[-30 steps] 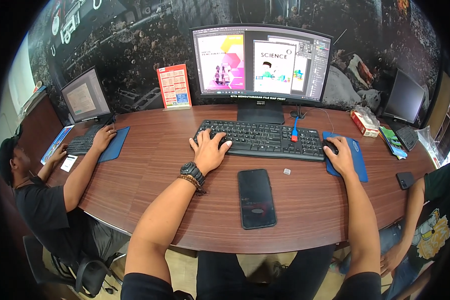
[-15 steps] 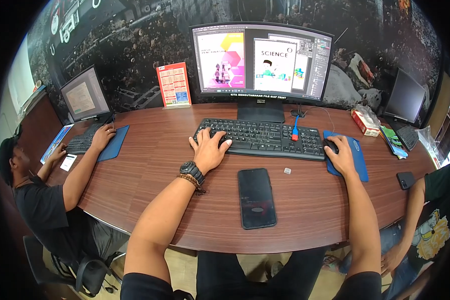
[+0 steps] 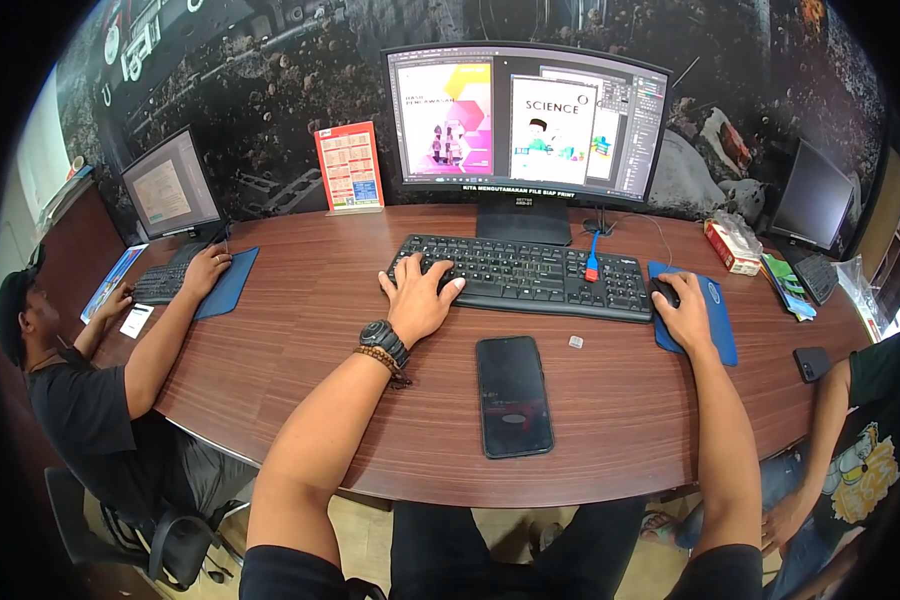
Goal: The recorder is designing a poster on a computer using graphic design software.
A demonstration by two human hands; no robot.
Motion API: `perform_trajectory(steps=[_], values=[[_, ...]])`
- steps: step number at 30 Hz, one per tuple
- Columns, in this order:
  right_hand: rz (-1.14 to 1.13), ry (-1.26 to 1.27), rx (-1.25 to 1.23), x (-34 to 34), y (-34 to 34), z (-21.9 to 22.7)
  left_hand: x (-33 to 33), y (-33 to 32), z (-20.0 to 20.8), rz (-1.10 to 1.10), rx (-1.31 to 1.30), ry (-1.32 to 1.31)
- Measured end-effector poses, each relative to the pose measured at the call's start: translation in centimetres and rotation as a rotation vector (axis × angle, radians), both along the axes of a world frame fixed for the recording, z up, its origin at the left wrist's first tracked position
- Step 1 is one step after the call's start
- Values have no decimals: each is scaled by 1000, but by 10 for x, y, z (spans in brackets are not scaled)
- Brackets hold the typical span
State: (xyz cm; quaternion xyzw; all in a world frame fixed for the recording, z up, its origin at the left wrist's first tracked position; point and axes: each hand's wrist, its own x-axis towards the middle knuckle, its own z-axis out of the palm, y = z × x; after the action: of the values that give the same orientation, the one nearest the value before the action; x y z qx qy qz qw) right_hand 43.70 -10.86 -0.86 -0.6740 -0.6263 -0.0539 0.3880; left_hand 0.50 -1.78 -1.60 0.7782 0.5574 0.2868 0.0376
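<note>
My left hand (image 3: 420,298) rests with fingers spread on the left end of a black keyboard (image 3: 530,268). A dark watch (image 3: 382,343) and a beaded bracelet circle that wrist. My right hand (image 3: 686,310) is wrapped over a black computer mouse (image 3: 664,292) on a blue mouse pad (image 3: 718,318). Behind the keyboard, a wide curved monitor (image 3: 503,120) displays two colourful page layouts side by side. A blue cable with a red plug (image 3: 592,268) lies across the keyboard's right part.
A black phone (image 3: 514,398) lies before me, near a small grey square piece (image 3: 576,342). A red desk calendar (image 3: 350,168) stands left of the monitor. At left a person types at another computer (image 3: 173,185); another sits at right by a second phone (image 3: 811,363).
The view has shifted very slightly. Both my hands stay where they were, on the keyboard and the mouse.
</note>
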Motion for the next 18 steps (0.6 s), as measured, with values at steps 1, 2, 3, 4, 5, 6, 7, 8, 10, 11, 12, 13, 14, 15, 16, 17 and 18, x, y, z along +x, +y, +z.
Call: perform_trajectory(steps=[1, 2, 3, 4, 5, 6, 7, 8, 10, 11, 12, 13, 14, 15, 16, 17, 18], values=[[1, -1, -1, 1, 1, 0, 0, 1, 0, 1, -1, -1], [28, 6, 8, 0, 0, 1, 0, 0, 0, -2, 2, -5], [56, 14, 17, 0, -1, 2, 0, 0, 1, -5, 4, -10], [55, 15, 13, -1, -3, 3, 0, -1, 1, -6, 0, -9], [53, 17, 14, -2, -2, 5, 0, 0, 2, -4, 6, -7], [50, 20, 16, -2, -2, 6, 0, 0, 2, -3, 11, -4], [51, 21, 17, -2, -3, 6, 0, -1, 2, -2, 12, -4], [38, 11, 3, -3, -3, 6, 0, -1, 1, -3, 5, -3], [26, 2, -7, -3, -2, 7, 0, -1, 1, -3, 2, -2], [23, -8, -10, -2, -2, 7, 1, -2, 1, -1, -3, -2], [21, -17, -12, -1, -2, 6, 1, -2, 2, 1, -8, -1], [20, -17, -11, -1, -2, 6, 1, -2, 3, 0, -7, -1], [27, -5, 1, -1, -1, 5, 1, -2, 3, 0, -6, -3], [35, 7, 12, -1, -2, 4, 1, -3, 3, 1, -6, -4], [35, 7, 11, -1, -2, 3, 1, -2, 2, 1, -7, -5], [33, 7, 13, 0, -2, 3, 1, -1, 1, 10, 1, 17], [32, 6, 15, 0, -1, 3, 1, 0, 1, 19, 9, 38]])
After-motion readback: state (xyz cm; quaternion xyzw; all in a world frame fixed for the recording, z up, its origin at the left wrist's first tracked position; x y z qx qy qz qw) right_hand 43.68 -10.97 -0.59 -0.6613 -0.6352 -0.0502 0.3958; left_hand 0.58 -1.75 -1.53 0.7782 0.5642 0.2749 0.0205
